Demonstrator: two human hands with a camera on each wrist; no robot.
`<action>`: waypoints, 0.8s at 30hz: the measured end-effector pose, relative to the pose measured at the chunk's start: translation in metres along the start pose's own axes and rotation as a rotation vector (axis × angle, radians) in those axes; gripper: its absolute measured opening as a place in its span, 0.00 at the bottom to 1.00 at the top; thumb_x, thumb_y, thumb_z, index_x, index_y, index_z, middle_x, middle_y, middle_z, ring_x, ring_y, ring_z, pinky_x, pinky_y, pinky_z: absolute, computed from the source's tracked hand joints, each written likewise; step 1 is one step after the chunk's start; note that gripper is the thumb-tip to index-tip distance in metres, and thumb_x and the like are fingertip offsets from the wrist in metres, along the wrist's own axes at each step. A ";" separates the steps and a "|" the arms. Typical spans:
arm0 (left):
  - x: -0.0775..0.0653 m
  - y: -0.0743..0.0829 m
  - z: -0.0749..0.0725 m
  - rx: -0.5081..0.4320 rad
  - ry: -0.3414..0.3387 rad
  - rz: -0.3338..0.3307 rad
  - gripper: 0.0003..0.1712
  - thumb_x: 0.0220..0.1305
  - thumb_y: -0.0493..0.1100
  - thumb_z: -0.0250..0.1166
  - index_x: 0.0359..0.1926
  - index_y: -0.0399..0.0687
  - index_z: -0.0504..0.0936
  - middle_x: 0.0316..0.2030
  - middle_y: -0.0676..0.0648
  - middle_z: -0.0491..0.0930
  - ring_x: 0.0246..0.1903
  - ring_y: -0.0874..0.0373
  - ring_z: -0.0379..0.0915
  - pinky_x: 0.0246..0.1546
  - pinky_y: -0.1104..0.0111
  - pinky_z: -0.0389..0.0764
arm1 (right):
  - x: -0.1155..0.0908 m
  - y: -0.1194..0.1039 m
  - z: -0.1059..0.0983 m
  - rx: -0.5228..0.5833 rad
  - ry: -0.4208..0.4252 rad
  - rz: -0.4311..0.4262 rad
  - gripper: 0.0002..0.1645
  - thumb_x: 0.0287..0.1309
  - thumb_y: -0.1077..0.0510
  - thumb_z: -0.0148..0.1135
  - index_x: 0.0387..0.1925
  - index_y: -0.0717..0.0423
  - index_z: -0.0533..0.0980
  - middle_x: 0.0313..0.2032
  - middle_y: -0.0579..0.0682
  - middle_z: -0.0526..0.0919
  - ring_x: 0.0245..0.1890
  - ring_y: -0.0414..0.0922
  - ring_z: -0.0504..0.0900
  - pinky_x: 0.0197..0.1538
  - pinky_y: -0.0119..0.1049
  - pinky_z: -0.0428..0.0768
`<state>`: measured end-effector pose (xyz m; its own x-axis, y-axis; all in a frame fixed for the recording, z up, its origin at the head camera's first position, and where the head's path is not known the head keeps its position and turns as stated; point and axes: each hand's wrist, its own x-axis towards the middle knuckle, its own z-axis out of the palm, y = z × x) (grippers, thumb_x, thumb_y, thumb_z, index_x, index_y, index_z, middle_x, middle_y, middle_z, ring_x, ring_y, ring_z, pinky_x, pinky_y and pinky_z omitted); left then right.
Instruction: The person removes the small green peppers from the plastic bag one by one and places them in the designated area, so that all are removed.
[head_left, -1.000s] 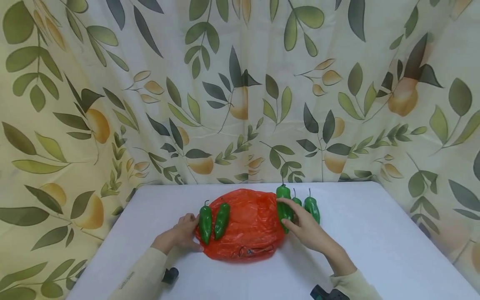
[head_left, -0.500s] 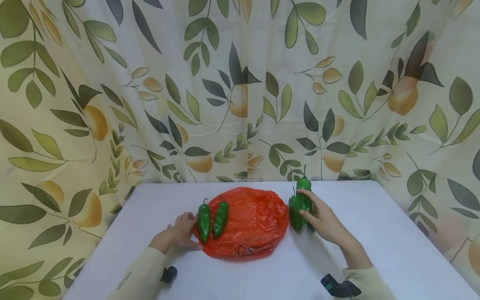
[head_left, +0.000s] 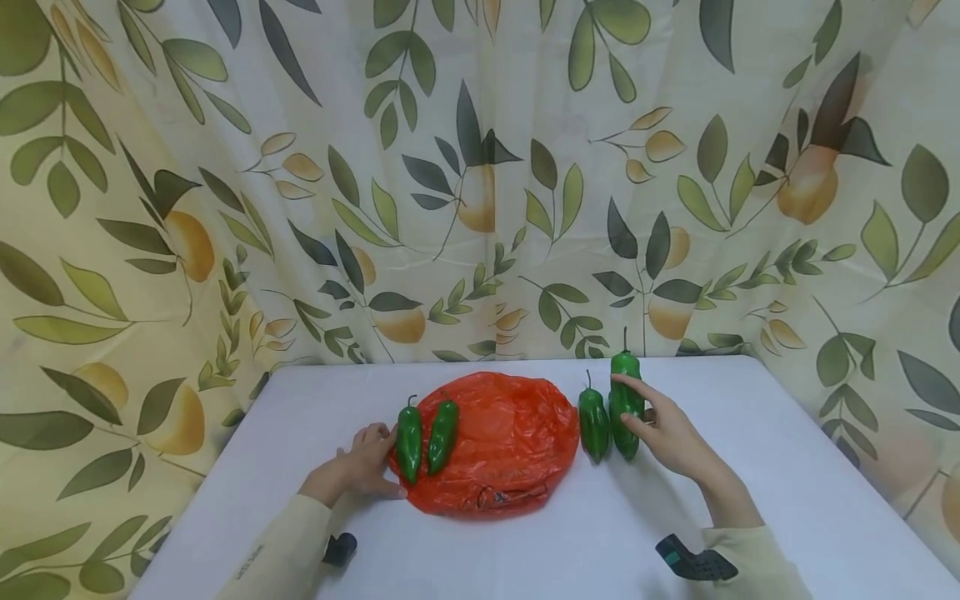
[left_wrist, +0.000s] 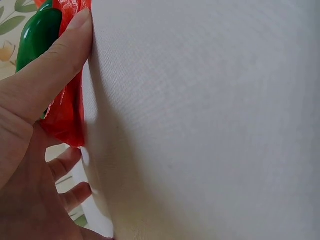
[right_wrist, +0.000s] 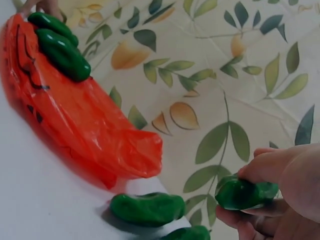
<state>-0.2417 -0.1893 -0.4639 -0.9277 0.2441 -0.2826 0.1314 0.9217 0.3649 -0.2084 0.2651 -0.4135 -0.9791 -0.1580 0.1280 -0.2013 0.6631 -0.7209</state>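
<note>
My right hand (head_left: pixel 671 433) pinches a glossy green pepper (head_left: pixel 625 383) between thumb and fingers, its stem pointing up and away. In the right wrist view this pepper (right_wrist: pixel 237 194) is raised off the table. Below it lie a second green pepper (right_wrist: pixel 147 209) and part of a third (right_wrist: pixel 187 234); in the head view the third is mostly hidden behind the held one. My left hand (head_left: pixel 363 467) rests at the left end of a crinkled red plastic bag (head_left: pixel 510 442). Its thumb (left_wrist: pixel 60 55) lies straight along the bag's edge, the other fingers spread. Two more green peppers (head_left: pixel 408 444) (head_left: pixel 442 437) lie on the bag.
A white table (head_left: pixel 720 408) carries everything. Behind it and at both sides hangs a curtain (head_left: pixel 480 183) printed with leaves and fruit. The bag lies near the middle, between my two hands. Dark wrist devices (head_left: pixel 696 560) sit at both sleeves.
My right hand has carried its pepper from the bag's right end further right, past one pepper and over another on the table. The left hand stays at the bag.
</note>
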 end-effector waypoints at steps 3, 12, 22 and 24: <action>0.001 0.000 0.001 -0.004 -0.007 -0.003 0.62 0.46 0.54 0.81 0.79 0.55 0.58 0.69 0.40 0.60 0.70 0.39 0.53 0.65 0.23 0.52 | 0.000 0.006 -0.006 -0.002 0.000 0.014 0.36 0.69 0.66 0.55 0.75 0.56 0.59 0.68 0.75 0.64 0.44 0.55 0.81 0.41 0.43 0.87; 0.002 -0.002 0.001 -0.008 0.007 0.010 0.61 0.44 0.54 0.82 0.78 0.54 0.60 0.70 0.39 0.60 0.70 0.39 0.53 0.65 0.22 0.51 | 0.000 0.027 -0.010 -0.051 0.024 0.089 0.37 0.68 0.67 0.54 0.76 0.58 0.57 0.66 0.77 0.64 0.44 0.59 0.79 0.34 0.36 0.82; -0.002 -0.001 0.000 -0.009 0.016 0.019 0.62 0.43 0.54 0.83 0.78 0.54 0.60 0.69 0.39 0.61 0.69 0.38 0.54 0.64 0.21 0.50 | 0.002 0.052 -0.007 -0.047 0.009 0.164 0.37 0.65 0.70 0.50 0.74 0.62 0.56 0.72 0.80 0.52 0.68 0.79 0.58 0.65 0.74 0.68; -0.002 -0.001 0.000 -0.012 0.014 0.018 0.62 0.43 0.54 0.83 0.78 0.54 0.60 0.69 0.39 0.61 0.69 0.38 0.54 0.64 0.21 0.50 | 0.002 0.058 -0.006 -0.047 -0.012 0.196 0.37 0.65 0.70 0.50 0.74 0.62 0.56 0.72 0.80 0.50 0.70 0.79 0.55 0.67 0.75 0.62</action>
<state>-0.2405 -0.1906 -0.4635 -0.9300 0.2561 -0.2635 0.1437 0.9135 0.3806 -0.2227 0.3075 -0.4510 -0.9993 -0.0313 -0.0203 -0.0082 0.7153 -0.6988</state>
